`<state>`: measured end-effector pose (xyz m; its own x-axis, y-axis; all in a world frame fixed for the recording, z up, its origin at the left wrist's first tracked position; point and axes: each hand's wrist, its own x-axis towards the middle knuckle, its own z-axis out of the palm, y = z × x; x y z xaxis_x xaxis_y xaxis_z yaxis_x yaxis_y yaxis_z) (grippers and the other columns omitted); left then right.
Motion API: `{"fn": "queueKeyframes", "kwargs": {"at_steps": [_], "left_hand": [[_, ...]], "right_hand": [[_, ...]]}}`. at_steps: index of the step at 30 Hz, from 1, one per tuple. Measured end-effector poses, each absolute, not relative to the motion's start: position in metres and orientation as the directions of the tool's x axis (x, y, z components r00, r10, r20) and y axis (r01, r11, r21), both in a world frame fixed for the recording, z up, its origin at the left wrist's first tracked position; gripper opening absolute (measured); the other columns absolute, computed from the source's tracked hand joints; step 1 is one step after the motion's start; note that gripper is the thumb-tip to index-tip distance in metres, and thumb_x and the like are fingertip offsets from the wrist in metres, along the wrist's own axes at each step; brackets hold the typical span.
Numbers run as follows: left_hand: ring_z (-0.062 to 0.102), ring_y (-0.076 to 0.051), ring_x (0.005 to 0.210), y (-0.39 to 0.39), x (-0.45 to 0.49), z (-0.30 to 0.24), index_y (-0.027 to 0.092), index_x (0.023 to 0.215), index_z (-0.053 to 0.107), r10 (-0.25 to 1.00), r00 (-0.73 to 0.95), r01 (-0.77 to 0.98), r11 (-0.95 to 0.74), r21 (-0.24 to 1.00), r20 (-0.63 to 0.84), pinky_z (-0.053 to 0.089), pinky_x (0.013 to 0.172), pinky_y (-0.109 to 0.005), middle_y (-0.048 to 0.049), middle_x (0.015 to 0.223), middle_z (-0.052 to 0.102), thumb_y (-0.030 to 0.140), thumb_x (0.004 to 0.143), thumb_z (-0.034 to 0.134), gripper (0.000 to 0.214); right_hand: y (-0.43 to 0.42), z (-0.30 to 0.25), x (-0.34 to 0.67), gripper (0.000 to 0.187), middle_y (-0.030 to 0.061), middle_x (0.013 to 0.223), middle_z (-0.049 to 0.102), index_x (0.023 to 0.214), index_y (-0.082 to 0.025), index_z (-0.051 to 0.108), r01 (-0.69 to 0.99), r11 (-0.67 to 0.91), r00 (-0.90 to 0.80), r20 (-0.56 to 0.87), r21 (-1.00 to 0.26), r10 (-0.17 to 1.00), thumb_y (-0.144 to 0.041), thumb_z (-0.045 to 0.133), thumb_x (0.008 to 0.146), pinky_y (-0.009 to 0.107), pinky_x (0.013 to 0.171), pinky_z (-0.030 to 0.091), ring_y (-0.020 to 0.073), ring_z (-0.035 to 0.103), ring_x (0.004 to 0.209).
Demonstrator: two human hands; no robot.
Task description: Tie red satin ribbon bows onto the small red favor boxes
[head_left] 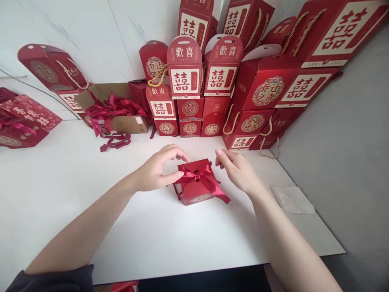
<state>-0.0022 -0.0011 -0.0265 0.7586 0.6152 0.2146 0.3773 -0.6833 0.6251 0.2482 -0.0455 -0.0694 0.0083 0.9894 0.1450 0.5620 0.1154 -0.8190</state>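
Fingers of the left hand (154,169) arch apart from its thumb, which touches the bow (197,175); those of the right hand (237,167) curl closed nearby. The box (194,190) sits between, on the table (170,231).

歡喜 on red box flaps (184,56), 囍 on cream panels (185,81), 乔迁之喜 and 金榜题名 on round medallions (269,91)

Gift box (194,190) on table (136,239), between left hand (156,168) and right hand (238,168); stacked boxes (217,79) behind, carton (130,124) left of stack.
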Motion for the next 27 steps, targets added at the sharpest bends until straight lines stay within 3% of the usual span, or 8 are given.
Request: {"fn": "queueKeyframes", "kwargs": {"at_steps": [3,7,13,18,27], "left_hand": [[0.054,-0.019,0.100,0.003,-0.007,-0.023,0.024,0.101,0.065,0.597,0.790,0.418,-0.688,0.593,0.136,0.044,0.091,-0.032,-0.0035,0.102,0.059,0.022,0.084,0.059,0.018],[0.057,-0.017,0.091,0.004,-0.005,-0.027,0.023,0.096,0.069,0.616,0.785,0.450,-0.641,0.622,0.067,0.046,0.084,-0.030,-0.0039,0.097,0.060,0.027,0.085,0.060,0.015],[0.049,-0.011,0.066,0.005,-0.008,-0.026,0.020,0.096,0.065,0.647,0.763,0.459,-0.545,0.702,0.003,0.041,0.064,-0.024,0.0021,0.070,0.054,0.030,0.081,0.066,0.018],[0.042,-0.009,0.060,0.010,-0.016,-0.026,0.018,0.087,0.065,0.623,0.778,0.475,-0.495,0.728,-0.084,0.038,0.059,-0.022,0.0036,0.064,0.046,0.033,0.082,0.066,0.016],[0.037,-0.009,0.056,0.010,-0.013,-0.029,0.017,0.072,0.054,0.628,0.750,0.521,-0.368,0.770,-0.208,0.030,0.052,-0.022,0.0030,0.062,0.046,0.040,0.087,0.058,0.027]], "right_hand": [[-0.048,-0.066,0.246,0.057,-0.0021,0.057,0.047,0.064,-0.019,0.055,0.489,0.056,-0.091,0.013,-0.871,0.996,-0.064,0.035,0.094,0.027,0.058,0.035,0.0135,0.044,0.055],[-0.052,-0.064,0.239,0.052,-0.0023,0.060,0.047,0.068,-0.019,0.056,0.456,0.119,-0.130,0.066,-0.882,0.989,-0.064,0.041,0.092,0.026,0.055,0.033,0.0126,0.040,0.056],[-0.055,-0.069,0.228,0.044,-0.0025,0.060,0.049,0.069,-0.019,0.053,0.406,0.137,-0.176,0.070,-0.904,0.982,-0.058,0.051,0.090,0.025,0.053,0.032,0.0117,0.039,0.055],[-0.055,-0.073,0.225,0.036,-0.0035,0.061,0.051,0.075,-0.019,0.054,0.318,0.126,-0.210,0.060,-0.940,0.976,-0.052,0.052,0.091,0.023,0.050,0.031,0.0104,0.038,0.053],[-0.058,-0.069,0.227,0.032,-0.0052,0.060,0.043,0.071,-0.021,0.044,0.385,0.253,-0.260,0.159,-0.887,0.952,-0.042,0.047,0.096,0.023,0.053,0.031,0.0105,0.035,0.055]]}}
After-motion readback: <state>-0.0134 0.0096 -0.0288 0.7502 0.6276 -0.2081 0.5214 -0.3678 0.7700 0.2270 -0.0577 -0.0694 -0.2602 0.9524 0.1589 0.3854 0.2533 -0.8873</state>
